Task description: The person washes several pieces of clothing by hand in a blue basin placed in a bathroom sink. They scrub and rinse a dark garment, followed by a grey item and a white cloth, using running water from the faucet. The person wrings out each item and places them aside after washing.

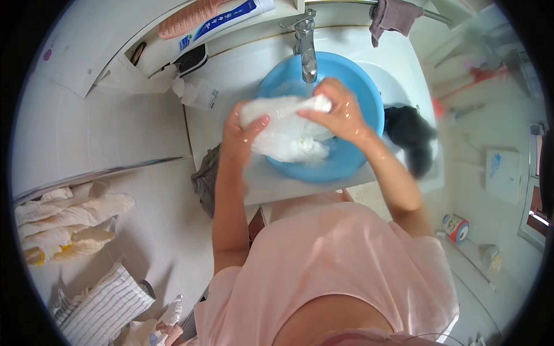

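Two wet hands gripped a white cloth [277, 124]: the left hand [238, 137] held its left end, thumb across the front, while the right hand [341, 114] pinched its upper right edge between thumb and fingers. The cloth hung bunched over a blue basin [366, 141], near the tap [307, 49], whose thin stream [309, 88] fell just beside the right hand. Working it well probably called for rubbing one fold at a time, low enough that drips landed inside, then turning out a fresh fold. Most left fingers were hidden behind the cloth, as was much of the basin's inside, so the water level was hard to judge. Farther out, a dark bundle [411, 135] on the sink [231, 69] was too blurred to identify, and the left forearm [231, 210] partly covered a grey cloth [205, 183].
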`<state>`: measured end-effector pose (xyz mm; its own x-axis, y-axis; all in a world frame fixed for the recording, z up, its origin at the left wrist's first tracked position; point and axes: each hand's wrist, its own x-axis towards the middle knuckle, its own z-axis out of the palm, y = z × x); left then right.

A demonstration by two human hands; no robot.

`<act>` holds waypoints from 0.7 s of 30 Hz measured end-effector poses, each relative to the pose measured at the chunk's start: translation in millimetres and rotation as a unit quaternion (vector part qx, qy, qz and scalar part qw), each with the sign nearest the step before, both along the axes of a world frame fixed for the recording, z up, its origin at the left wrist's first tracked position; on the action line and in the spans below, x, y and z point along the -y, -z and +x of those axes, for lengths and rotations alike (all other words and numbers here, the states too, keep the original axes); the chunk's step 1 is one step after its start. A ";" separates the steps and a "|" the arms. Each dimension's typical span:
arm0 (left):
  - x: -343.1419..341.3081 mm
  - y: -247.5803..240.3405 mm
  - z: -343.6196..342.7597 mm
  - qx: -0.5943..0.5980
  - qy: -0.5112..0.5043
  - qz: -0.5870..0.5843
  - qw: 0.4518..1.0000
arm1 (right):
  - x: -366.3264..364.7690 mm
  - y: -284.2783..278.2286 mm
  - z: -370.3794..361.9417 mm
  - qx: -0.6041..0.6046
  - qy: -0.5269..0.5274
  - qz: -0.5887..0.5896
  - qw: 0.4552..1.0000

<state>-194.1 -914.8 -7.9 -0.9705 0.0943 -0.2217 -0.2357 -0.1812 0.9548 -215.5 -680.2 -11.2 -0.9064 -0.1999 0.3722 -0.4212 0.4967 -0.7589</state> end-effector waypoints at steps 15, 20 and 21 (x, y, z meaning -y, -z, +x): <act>-59.5 -159.2 -35.7 -0.398 0.029 -0.048 0.915 | 30.8 -160.0 -4.7 -0.056 -0.118 -0.101 0.986; -63.5 -69.5 -33.6 -0.414 -0.068 -0.111 0.901 | 22.4 -67.7 -0.5 -0.017 0.060 -0.179 0.982; -62.1 -33.0 -30.0 -0.432 -0.132 -0.166 0.877 | 15.4 -45.6 3.5 0.015 0.090 -0.145 0.985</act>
<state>-224.0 -852.7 25.1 -0.7682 -0.0891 0.6340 0.6096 0.2009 0.7669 -212.1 -695.6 34.4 -0.9286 0.0767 0.3631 -0.3215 0.3221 -0.8904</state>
